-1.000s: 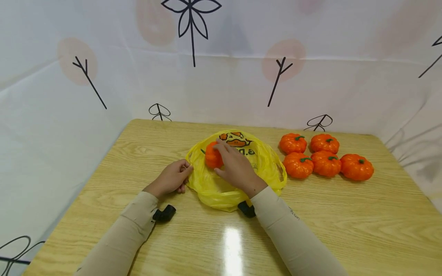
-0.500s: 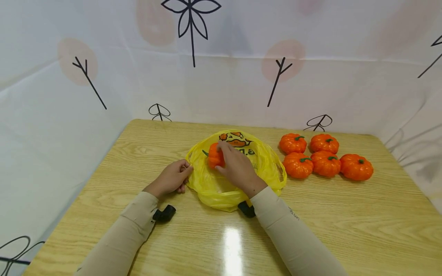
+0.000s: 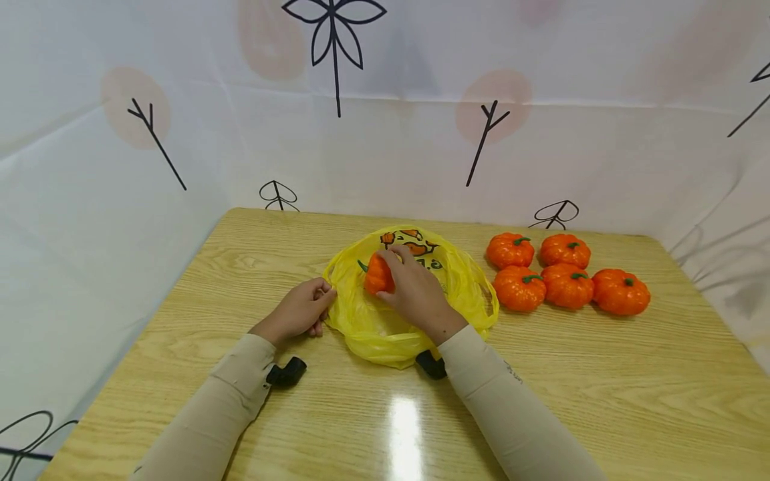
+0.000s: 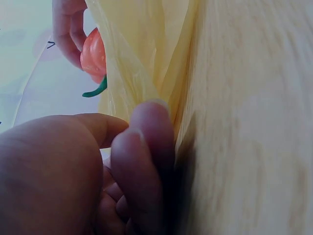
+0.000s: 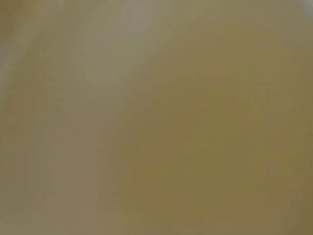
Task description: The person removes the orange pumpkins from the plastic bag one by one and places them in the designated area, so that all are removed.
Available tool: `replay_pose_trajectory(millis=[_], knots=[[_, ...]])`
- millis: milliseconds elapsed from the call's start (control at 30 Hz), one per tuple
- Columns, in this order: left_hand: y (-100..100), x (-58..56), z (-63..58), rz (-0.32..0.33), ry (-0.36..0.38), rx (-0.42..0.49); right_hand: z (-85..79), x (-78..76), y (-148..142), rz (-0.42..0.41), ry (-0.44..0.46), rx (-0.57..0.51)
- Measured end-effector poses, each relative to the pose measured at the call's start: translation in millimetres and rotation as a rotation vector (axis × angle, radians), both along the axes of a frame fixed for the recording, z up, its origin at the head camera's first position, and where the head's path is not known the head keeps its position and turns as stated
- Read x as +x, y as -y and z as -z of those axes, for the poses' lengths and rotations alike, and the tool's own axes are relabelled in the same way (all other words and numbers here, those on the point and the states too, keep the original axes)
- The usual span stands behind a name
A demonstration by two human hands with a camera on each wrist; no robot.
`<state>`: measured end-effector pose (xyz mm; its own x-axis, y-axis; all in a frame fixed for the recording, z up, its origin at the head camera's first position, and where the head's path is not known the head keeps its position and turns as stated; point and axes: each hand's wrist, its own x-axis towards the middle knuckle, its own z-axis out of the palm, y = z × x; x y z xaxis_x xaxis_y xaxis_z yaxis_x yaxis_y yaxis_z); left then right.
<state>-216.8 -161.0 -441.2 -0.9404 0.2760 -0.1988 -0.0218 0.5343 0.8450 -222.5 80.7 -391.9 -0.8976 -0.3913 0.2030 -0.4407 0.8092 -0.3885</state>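
Note:
A yellow plastic bag [image 3: 385, 346] with a cartoon duck print lies opened out on the wooden table. My left hand [image 3: 301, 308] pinches the bag's left rim; in the left wrist view its thumb and fingertips meet at the thin yellow film [image 4: 134, 58]. My right hand [image 3: 422, 298] grips an orange bell pepper [image 3: 377, 275] above the bag's opening, thumb below and fingers over the top. Its curved green stem [image 4: 95, 88] points left, away from the palm. The right wrist view is only a yellowish-brown blur.
Several small orange pumpkins [image 3: 520, 288] with green stems stand in two rows right of the bag. A black fitting [image 3: 286, 373] sits at each wrist. A white patterned cloth [image 3: 397, 153] hangs behind the wooden table [image 3: 325, 427].
My right hand has tilted the bell pepper, and it has shifted slightly to the right over the bag. The left hand has stayed on the rim.

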Motion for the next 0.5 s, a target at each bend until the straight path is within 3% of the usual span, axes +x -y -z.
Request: replay_pose_trajectory(millis=[300, 500], knots=[[-1.9, 0.1, -0.5, 0.0, 0.008, -0.003, -0.2, 0.1, -4.1, 0.014, 0.053, -0.019], [-1.1, 0.5, 0.9, -0.009, 0.012, -0.001, 0.3, 4.7, -14.0, 0.023, 0.018, -0.108]])
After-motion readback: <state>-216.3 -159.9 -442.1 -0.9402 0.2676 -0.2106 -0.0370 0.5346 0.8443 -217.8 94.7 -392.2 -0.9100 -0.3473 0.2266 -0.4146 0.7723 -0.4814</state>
